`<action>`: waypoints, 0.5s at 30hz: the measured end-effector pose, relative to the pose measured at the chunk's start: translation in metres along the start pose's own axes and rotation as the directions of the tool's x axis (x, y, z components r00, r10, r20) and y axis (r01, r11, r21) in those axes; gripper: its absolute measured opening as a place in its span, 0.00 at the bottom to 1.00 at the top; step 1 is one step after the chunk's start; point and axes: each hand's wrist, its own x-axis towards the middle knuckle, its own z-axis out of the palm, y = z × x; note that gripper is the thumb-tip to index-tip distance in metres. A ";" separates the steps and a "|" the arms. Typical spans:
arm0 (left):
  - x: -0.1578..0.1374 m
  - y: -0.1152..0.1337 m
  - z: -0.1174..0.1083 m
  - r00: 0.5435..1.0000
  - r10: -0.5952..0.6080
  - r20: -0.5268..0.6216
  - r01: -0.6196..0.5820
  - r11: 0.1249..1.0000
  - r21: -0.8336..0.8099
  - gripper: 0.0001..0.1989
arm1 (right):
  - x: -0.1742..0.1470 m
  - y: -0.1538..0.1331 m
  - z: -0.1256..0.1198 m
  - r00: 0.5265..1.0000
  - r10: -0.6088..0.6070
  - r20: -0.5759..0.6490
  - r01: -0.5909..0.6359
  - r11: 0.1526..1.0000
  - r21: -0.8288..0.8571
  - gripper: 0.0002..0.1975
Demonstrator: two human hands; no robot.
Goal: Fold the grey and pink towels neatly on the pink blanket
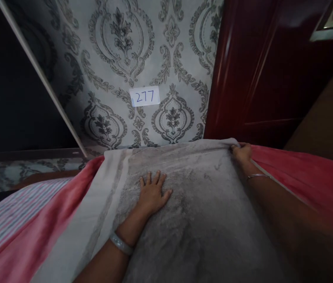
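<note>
A grey towel [201, 204] with pale bands along its left side lies spread out in front of me, its far edge near the wall. My left hand [153, 192] rests flat on the towel's middle, fingers spread. At the far right corner, my right hand [242, 152] pinches the towel's edge between thumb and fingers. Low folds run across the far part of the towel toward that corner. Red plush cloth [302, 173] shows beneath and beyond the towel on both sides.
Patterned wallpaper [172, 74] bearing a paper label [144, 96] marked 277 rises behind the towel. A dark red door [251, 78] stands at the right. A large dark panel [15, 90] with a light edge is at left, above striped cloth [21, 208].
</note>
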 end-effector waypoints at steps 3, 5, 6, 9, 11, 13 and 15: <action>-0.001 0.001 -0.001 1.000 -0.001 0.001 0.001 1.000 -0.009 0.35 | -0.019 -0.026 0.000 0.988 -0.156 0.018 0.157 0.986 -0.054 0.23; -0.002 0.001 -0.001 1.000 -0.001 -0.004 0.001 1.000 -0.006 0.35 | -0.039 -0.054 0.007 0.920 -0.353 0.169 0.363 0.931 -0.035 0.18; -0.003 0.002 -0.001 1.000 -0.001 -0.009 0.001 1.000 -0.004 0.35 | -0.050 -0.071 0.013 0.863 -0.434 0.259 0.451 0.893 -0.006 0.16; -0.003 0.002 0.000 1.000 -0.006 -0.028 0.007 1.000 0.012 0.36 | -0.085 -0.120 0.036 0.601 -0.607 0.520 0.679 0.731 0.069 0.18; -0.004 0.002 0.002 0.999 -0.011 -0.038 0.012 1.000 0.024 0.36 | -0.104 -0.145 0.050 0.522 -0.594 0.612 0.730 0.682 0.039 0.21; -0.003 0.001 0.003 0.999 0.001 -0.043 0.000 1.000 0.024 0.37 | -0.117 -0.161 0.062 0.527 -0.514 0.676 0.728 0.684 -0.048 0.22; -0.003 0.000 0.005 0.999 0.024 -0.047 -0.023 1.000 0.013 0.37 | -0.126 -0.168 0.072 0.538 -0.439 0.719 0.715 0.690 -0.113 0.22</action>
